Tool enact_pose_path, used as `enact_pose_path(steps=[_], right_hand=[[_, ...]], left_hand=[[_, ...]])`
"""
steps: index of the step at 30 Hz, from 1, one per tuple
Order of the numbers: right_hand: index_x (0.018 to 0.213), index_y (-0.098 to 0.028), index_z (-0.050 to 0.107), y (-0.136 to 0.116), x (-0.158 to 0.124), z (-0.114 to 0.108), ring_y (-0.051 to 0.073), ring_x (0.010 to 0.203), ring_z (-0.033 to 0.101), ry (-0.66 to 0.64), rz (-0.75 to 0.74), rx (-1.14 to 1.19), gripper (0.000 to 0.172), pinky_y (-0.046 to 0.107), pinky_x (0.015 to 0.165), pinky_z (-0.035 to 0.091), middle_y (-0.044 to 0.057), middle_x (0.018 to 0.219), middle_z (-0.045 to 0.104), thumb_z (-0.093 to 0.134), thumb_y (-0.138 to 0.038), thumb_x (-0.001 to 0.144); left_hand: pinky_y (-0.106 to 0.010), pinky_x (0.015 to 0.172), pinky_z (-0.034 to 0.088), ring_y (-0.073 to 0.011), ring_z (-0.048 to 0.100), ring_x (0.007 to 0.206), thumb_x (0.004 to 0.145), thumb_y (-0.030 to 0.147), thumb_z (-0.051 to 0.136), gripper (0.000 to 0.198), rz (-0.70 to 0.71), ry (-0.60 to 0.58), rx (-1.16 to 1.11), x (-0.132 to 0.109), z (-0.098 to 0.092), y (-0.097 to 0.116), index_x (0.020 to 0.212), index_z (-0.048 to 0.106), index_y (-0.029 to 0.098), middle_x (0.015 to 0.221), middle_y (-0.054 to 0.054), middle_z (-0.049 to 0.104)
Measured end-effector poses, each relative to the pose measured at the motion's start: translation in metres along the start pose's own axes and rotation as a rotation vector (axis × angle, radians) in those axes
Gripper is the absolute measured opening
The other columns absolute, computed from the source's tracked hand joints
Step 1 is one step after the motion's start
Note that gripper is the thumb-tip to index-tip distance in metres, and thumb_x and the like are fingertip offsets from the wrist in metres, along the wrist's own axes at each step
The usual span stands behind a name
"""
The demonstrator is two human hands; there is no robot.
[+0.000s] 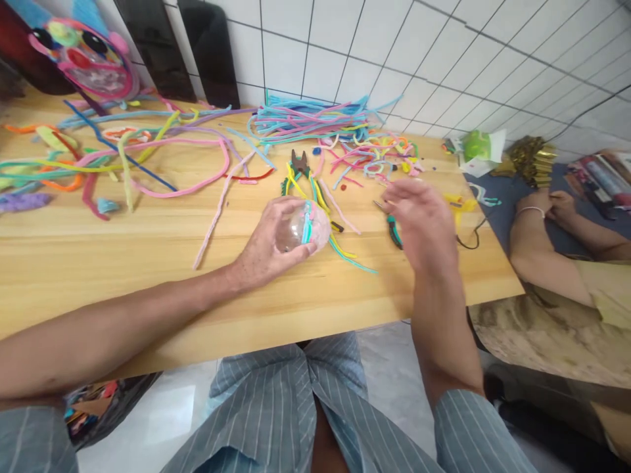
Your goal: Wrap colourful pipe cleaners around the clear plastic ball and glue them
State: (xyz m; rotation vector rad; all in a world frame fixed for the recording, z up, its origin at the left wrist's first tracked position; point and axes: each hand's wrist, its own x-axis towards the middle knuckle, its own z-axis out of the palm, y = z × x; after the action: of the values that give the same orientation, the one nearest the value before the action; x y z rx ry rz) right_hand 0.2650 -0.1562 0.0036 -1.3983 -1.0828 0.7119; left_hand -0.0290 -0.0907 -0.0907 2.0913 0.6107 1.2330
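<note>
My left hand (269, 243) is closed around a clear plastic ball (292, 231) that has a band of blue, green and pink fuzzy strips across it. Just behind the ball lie pliers (300, 163) with green and yellow handles, partly covered by yellow and teal strips. My right hand (419, 213) is lifted over the table, to the right of the ball and apart from it. Motion smears its fingers, and I cannot make out whether they hold anything. Beside it, a tool with a teal and black handle (393, 231) lies partly hidden.
A bundle of blue and pink pipe cleaners (310, 121) lies against the tiled wall, with cut scraps (379, 157) beside it. Loose pipe cleaners (148, 154) spread leftward. A decorated ball figure (96, 72) stands back left. A yellow corded tool (461, 207) and another person's arms (537, 230) are right.
</note>
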Motion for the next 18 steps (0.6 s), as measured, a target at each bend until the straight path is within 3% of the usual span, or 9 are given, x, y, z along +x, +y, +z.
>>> enact_pose_path(steps=[2, 4, 7, 9, 11, 14, 16, 18], right_hand=[[0.096, -0.032, 0.069, 0.005, 0.002, -0.040, 0.035, 0.120, 0.077, 0.378, -0.042, -0.059, 0.035, 0.057, 0.113, 0.062, 0.008, 0.114, 0.078, 0.090, -0.047, 0.073], [0.092, -0.034, 0.058, 0.018, 0.006, -0.080, 0.035, 0.120, 0.074, 0.650, -0.061, -0.123, 0.032, 0.060, 0.121, 0.055, 0.007, 0.108, 0.071, 0.084, -0.043, 0.075], [0.084, -0.036, 0.049, 0.044, 0.021, -0.125, 0.035, 0.125, 0.069, 0.855, 0.003, -0.249, 0.054, 0.059, 0.131, 0.043, 0.006, 0.106, 0.065, 0.096, -0.023, 0.061], [0.079, -0.035, 0.050, 0.060, 0.035, -0.144, 0.035, 0.117, 0.070, 0.860, 0.095, -0.316, 0.063, 0.061, 0.126, 0.044, 0.004, 0.100, 0.064, 0.103, -0.013, 0.052], [0.075, -0.035, 0.055, 0.072, 0.048, -0.155, 0.032, 0.104, 0.071, 0.805, 0.168, -0.360, 0.057, 0.060, 0.118, 0.050, 0.003, 0.094, 0.065, 0.106, -0.016, 0.055], [0.067, -0.034, 0.062, 0.082, 0.064, -0.166, 0.027, 0.081, 0.066, 0.713, 0.256, -0.414, 0.044, 0.055, 0.088, 0.058, 0.003, 0.078, 0.065, 0.106, -0.026, 0.066], [0.060, -0.032, 0.066, 0.086, 0.071, -0.171, 0.024, 0.069, 0.060, 0.626, 0.279, -0.439, 0.040, 0.048, 0.067, 0.052, 0.003, 0.067, 0.062, 0.104, -0.031, 0.070], [0.055, -0.029, 0.067, 0.089, 0.078, -0.174, 0.019, 0.061, 0.054, 0.503, 0.220, -0.434, 0.040, 0.041, 0.054, 0.042, 0.002, 0.060, 0.060, 0.104, -0.032, 0.071]], left_hand=[[-0.064, 0.132, 0.052, -0.0346, 0.059, 0.154, 0.100, 0.055, 0.083, 0.073, 0.007, 0.003, -0.004, 0.001, 0.002, -0.002, 0.161, 0.050, 0.032, 0.158, -0.015, 0.062], [-0.063, 0.133, 0.051, -0.0349, 0.059, 0.155, 0.099, 0.055, 0.083, 0.073, 0.009, -0.002, 0.008, 0.001, 0.004, -0.003, 0.160, 0.050, 0.030, 0.158, -0.016, 0.062], [-0.060, 0.131, 0.054, -0.0337, 0.060, 0.155, 0.100, 0.057, 0.081, 0.074, 0.033, -0.009, 0.036, 0.001, 0.006, -0.004, 0.159, 0.050, 0.027, 0.158, -0.017, 0.062], [-0.059, 0.129, 0.055, -0.0334, 0.061, 0.154, 0.100, 0.059, 0.081, 0.075, 0.056, -0.008, 0.039, 0.002, 0.006, -0.006, 0.159, 0.050, 0.026, 0.157, -0.018, 0.062], [-0.059, 0.129, 0.055, -0.0332, 0.061, 0.154, 0.100, 0.060, 0.080, 0.075, 0.065, -0.007, 0.039, 0.001, 0.007, -0.007, 0.160, 0.049, 0.027, 0.158, -0.018, 0.062], [-0.059, 0.130, 0.054, -0.0334, 0.060, 0.155, 0.100, 0.058, 0.082, 0.075, 0.075, -0.006, 0.035, 0.001, 0.007, -0.008, 0.160, 0.049, 0.028, 0.159, -0.018, 0.062], [-0.059, 0.130, 0.055, -0.0335, 0.060, 0.154, 0.098, 0.055, 0.085, 0.077, 0.093, -0.003, 0.030, 0.001, 0.006, -0.008, 0.161, 0.049, 0.028, 0.158, -0.017, 0.063], [-0.058, 0.129, 0.055, -0.0336, 0.061, 0.153, 0.097, 0.052, 0.086, 0.078, 0.106, 0.001, 0.029, 0.001, 0.006, -0.009, 0.161, 0.049, 0.028, 0.157, -0.017, 0.063]])
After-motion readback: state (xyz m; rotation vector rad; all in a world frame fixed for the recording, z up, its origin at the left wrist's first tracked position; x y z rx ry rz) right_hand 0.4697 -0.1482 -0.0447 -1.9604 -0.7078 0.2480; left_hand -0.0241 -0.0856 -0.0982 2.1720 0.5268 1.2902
